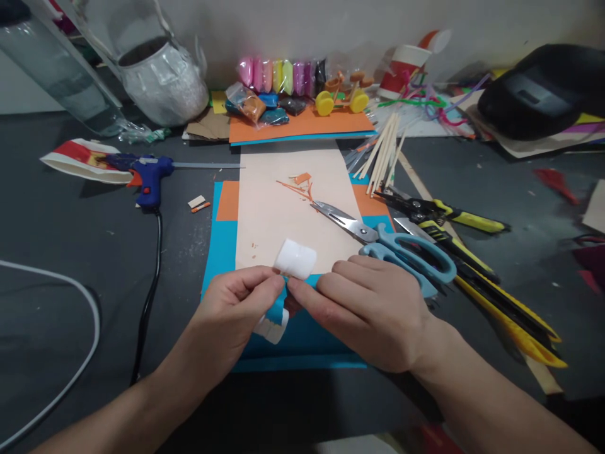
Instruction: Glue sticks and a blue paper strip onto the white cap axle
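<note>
Between my two hands is a curled white piece (296, 258), smooth and rolled at its upper end. A blue band and a second white curl show at its lower end, below my fingers. My left hand (239, 299) pinches it at the middle between thumb and forefinger. My right hand (366, 306) is closed, its forefinger tip pressing the same spot from the right; its thumb is hidden. Just beyond my right hand lie open scissors (378, 236) with light blue handles. Under them is a pale sheet (265, 208) with orange scraps (300, 183) on it.
A blue glue gun (150, 180) with a cord lies left. At right are yellow-black pliers (439, 214), a yellow cutter (515, 315) and wooden sticks (382, 154). Clay packets (283, 75), a wheeled orange model (343, 94) and a silver pot (163, 82) stand at the back.
</note>
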Demonstrator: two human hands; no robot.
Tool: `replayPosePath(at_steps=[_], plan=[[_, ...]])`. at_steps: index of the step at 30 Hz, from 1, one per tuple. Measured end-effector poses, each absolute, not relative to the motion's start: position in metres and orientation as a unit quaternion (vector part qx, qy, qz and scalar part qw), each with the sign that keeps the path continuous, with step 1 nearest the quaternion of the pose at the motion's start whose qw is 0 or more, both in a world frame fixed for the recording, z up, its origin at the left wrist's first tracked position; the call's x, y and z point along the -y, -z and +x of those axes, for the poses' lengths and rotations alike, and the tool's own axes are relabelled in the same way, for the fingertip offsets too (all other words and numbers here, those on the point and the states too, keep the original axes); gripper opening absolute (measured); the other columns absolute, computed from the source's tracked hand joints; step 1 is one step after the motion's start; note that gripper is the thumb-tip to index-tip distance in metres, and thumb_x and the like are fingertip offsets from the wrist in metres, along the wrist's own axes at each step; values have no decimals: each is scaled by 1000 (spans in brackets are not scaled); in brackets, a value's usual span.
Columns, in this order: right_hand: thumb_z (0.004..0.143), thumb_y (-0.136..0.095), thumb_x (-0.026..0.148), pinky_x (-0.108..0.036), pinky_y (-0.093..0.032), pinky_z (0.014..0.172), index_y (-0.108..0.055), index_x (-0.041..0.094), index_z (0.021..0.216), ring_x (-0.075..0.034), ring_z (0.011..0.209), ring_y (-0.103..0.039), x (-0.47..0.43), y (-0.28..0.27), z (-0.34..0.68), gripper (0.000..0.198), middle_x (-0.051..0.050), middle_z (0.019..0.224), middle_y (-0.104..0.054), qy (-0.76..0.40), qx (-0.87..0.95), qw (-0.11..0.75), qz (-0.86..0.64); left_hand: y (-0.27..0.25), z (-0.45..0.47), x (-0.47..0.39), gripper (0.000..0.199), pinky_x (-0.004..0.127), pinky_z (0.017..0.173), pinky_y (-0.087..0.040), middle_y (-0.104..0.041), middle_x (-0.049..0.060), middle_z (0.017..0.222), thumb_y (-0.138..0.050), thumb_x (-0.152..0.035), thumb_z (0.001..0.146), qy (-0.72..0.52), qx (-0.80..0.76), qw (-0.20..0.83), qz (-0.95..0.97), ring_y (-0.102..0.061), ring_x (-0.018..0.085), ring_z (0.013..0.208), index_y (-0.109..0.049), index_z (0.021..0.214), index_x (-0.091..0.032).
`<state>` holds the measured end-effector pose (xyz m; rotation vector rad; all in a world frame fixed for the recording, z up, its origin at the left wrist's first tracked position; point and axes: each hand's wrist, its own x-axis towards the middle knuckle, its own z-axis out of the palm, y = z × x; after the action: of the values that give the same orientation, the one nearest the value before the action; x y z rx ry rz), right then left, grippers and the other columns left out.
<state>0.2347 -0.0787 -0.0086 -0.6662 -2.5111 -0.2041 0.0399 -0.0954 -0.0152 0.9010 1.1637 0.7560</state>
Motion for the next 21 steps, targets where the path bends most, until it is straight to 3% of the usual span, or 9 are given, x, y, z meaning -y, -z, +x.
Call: replayPosePath(at_steps=[7, 13, 21], plan=[[95, -53, 14, -33, -28, 54, -66, 10, 106, -15, 59, -40, 81, 12, 236, 17, 2, 61, -53, 30, 926, 288, -244, 15, 39, 96, 28, 18, 57, -36, -58, -3, 67, -55, -26, 88, -333, -512, 686, 394, -44, 9, 63, -66, 64, -18], [94, -54, 13, -34, -26, 54, -68, 11, 105, -15, 59, -40, 80, 13, 234, 18, 1, 61, -53, 41, 927, 279, -248, 16, 36, 97, 32, 18, 57, -37, -56, -4, 64, -60, -39, 88, -349, -519, 682, 379, -42, 10, 61, -65, 64, -19], [95, -50, 13, -34, -29, 53, -69, 10, 101, -15, 58, -42, 79, 10, 232, 20, 0, 61, -55, 67, 929, 269, -247, 17, 40, 94, 23, 17, 62, -41, -63, -3, 69, -62, -32, 87, -352, -517, 661, 415, -51, 10, 67, -71, 70, -20]])
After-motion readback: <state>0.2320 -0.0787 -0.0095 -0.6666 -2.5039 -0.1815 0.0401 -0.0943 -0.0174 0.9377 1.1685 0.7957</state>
